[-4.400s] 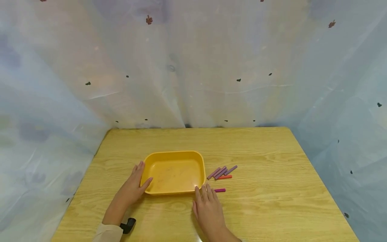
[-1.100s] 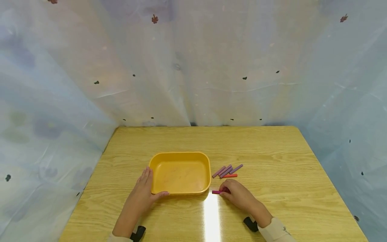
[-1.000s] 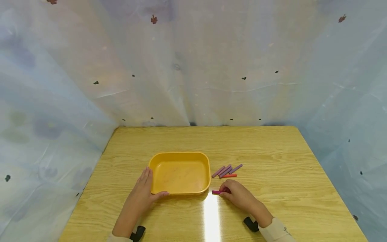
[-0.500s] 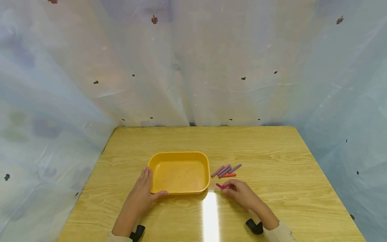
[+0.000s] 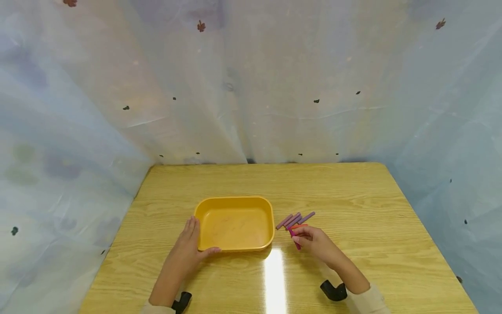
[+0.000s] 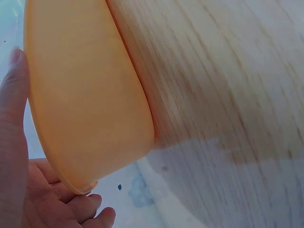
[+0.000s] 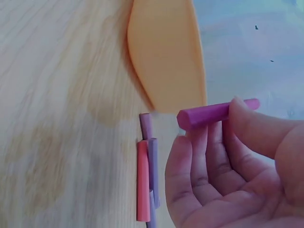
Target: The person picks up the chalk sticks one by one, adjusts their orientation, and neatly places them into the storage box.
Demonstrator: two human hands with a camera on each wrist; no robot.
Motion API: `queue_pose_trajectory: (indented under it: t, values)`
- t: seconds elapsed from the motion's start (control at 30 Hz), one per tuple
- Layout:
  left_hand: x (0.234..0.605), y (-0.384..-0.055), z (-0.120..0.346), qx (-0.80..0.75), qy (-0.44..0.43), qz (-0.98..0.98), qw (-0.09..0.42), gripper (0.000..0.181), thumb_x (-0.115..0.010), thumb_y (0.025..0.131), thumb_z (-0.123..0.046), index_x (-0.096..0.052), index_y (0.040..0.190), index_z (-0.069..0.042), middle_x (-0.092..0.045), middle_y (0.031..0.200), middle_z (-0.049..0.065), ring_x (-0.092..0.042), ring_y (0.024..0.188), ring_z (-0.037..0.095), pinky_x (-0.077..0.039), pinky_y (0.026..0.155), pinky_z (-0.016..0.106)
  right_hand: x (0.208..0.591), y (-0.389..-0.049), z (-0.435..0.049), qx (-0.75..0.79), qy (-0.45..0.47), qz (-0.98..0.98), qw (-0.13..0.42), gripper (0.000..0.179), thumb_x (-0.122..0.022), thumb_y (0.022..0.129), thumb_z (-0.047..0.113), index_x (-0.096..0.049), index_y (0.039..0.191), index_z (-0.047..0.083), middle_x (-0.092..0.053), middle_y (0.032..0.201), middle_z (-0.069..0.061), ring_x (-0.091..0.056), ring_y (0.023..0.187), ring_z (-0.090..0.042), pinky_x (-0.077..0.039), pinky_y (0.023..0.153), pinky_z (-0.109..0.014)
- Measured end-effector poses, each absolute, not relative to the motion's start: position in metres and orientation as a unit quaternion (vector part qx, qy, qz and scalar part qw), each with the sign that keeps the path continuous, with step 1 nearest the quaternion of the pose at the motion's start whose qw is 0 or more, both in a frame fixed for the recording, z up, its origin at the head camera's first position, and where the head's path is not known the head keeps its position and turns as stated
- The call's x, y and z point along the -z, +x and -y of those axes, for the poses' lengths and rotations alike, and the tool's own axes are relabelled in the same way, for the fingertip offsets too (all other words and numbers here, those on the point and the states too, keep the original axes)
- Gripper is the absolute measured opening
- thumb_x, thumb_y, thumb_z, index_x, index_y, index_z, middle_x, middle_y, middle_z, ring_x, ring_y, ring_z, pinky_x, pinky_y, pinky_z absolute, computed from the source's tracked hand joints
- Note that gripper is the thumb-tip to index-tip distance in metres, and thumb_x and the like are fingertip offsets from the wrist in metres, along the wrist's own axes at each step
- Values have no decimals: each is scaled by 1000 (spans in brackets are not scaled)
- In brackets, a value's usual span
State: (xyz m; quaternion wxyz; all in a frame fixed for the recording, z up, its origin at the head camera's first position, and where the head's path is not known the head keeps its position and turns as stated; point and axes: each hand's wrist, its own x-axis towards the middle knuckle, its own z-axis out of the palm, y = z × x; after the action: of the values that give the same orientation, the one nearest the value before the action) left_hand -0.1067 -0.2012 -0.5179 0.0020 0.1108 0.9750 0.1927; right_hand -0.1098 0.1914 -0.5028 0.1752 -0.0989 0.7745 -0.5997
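Fingers [image 7: 179,166] and thumb [image 7: 256,128] of the right hand [image 5: 321,248] pinch a magenta stick [image 7: 206,115], which juts out past the thumb with a faceted end showing. In the head view that stick slants over the table [image 5: 333,192], to the right of a yellow tray [image 5: 235,224] and just on the near side of a red stick [image 7: 143,180]; whether the two touch, I cannot tell. Beyond the red one, four purple sticks [image 5: 284,221] lie slantwise in a loose bunch (two of them overlap), close to the tray's right end.

The left hand [image 5: 183,253] rests at the tray's near left corner. Its fingers lie close together against the left end, while the thumb is spread away from them along the near side.

Each wrist carries a black fitting [image 5: 333,291], with a pale sleeve [image 5: 366,300] behind it. A pale, mottled curtain [image 5: 266,87] dotted with small leaf shapes hangs beyond the table.
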Motion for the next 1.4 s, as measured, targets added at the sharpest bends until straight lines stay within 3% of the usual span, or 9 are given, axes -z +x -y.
queue_pose_trajectory:
  t: [0.17,0.33,0.6,0.83,1.1,1.4]
  values:
    - [518,-107,199,-189,116,-975,-2,115,-50,73,-76,-13,146,5,-4,152,19,-5,140,31,-19,108,52,497,-111,-190,629,-67,-754,177,42,-59,93,19,-52,119,-12,-58,111,-25,-55,104,-40,-51,82,-34]
    - [514,-107,201,-188,121,-975,-2,115,-50,73,-76,-12,146,5,-3,152,19,-4,140,31,-20,108,52,494,-113,-186,650,-44,-735,191,48,-59,92,24,-50,125,-10,-56,118,-25,-55,108,-39,-49,88,-38]
    - [513,-107,200,-190,121,-974,-1,115,-50,73,-76,-11,147,4,-3,153,19,-7,140,33,-21,107,52,490,-122,-179,700,-77,-675,219,49,-53,96,20,-42,128,-15,-54,121,-21,-52,114,-36,-46,92,-32]
    - [512,-97,200,-193,114,-975,0,114,-51,73,-75,-13,147,4,-3,153,19,-4,140,31,-20,108,52,491,-132,-160,746,-82,-609,256,48,-52,96,13,-38,129,-19,-46,125,-31,-53,113,-36,-46,92,-36]
    - [513,-89,203,-189,111,-976,-12,115,-50,74,-75,-12,146,5,-1,153,18,-3,140,30,-20,107,53,492,-138,-126,770,-69,-572,276,37,-57,93,12,-50,118,-14,-65,103,-11,-61,102,-31,-49,86,-35]
    - [515,-84,202,-197,103,-975,-7,115,-53,73,-75,-14,146,5,-8,152,20,-10,139,34,-21,107,53,488,-146,-84,774,-44,-563,287,32,-61,91,13,-57,112,-10,-64,103,-15,-61,101,-33,-50,85,-37]
